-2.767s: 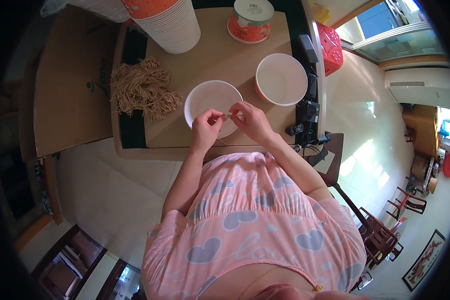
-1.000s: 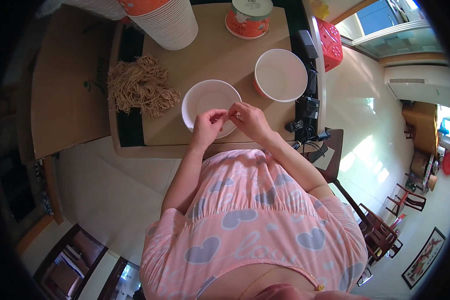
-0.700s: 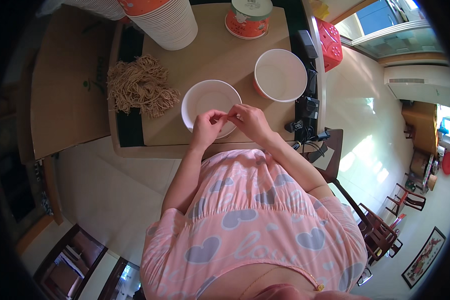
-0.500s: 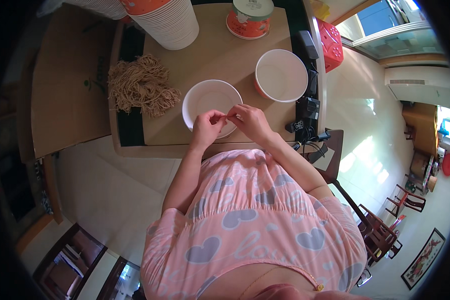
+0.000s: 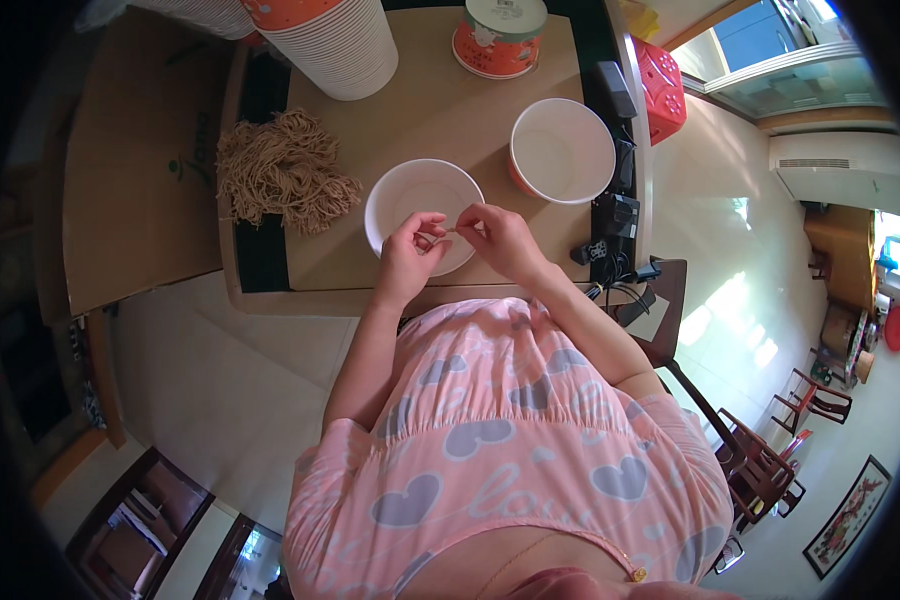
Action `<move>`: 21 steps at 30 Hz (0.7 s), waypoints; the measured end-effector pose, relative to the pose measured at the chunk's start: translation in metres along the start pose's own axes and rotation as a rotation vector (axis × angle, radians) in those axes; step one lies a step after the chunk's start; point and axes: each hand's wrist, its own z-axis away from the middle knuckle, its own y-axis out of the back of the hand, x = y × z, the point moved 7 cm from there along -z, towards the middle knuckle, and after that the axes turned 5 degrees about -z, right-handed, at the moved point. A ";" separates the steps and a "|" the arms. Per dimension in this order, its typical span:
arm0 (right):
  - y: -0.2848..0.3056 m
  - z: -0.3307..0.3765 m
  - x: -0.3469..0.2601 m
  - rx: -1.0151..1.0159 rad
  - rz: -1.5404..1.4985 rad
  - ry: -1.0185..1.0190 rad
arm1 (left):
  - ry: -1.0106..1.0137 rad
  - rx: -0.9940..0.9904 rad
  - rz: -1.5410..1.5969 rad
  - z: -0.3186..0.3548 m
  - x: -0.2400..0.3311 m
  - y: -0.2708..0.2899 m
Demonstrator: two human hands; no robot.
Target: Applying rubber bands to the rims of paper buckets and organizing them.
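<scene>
My left hand (image 5: 410, 255) and my right hand (image 5: 495, 235) meet over the near rim of a white paper bowl (image 5: 410, 195) on the brown table. Both pinch a thin pale strand (image 5: 448, 232) stretched between their fingertips. A heap of tan string pieces (image 5: 285, 175) lies to the left of the bowl. A second white bowl with an orange outside (image 5: 562, 150) stands to the right, apart from my hands.
A tall stack of white paper bowls (image 5: 335, 45) stands at the back left and a lidded orange tub (image 5: 500, 35) at the back. A red basket (image 5: 662, 75), a black charger and cables (image 5: 610, 225) sit at the table's right edge. A brown board (image 5: 135, 170) lies left.
My hands stay over the white bowl and work the strand with small finger motions. Nothing else has moved.
</scene>
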 end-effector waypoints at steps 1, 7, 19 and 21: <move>-0.001 0.000 0.004 -0.021 -0.050 -0.047 | -0.083 0.027 -0.084 0.001 0.008 0.001; -0.003 0.000 0.019 -0.088 -0.290 -0.181 | 0.012 -0.041 -0.043 0.000 0.003 0.000; 0.000 0.000 0.001 -0.079 -0.147 -0.097 | 0.021 0.022 0.027 -0.004 -0.004 0.004; 0.000 -0.001 0.001 -0.076 -0.123 -0.098 | 0.024 0.015 0.029 -0.004 -0.005 0.004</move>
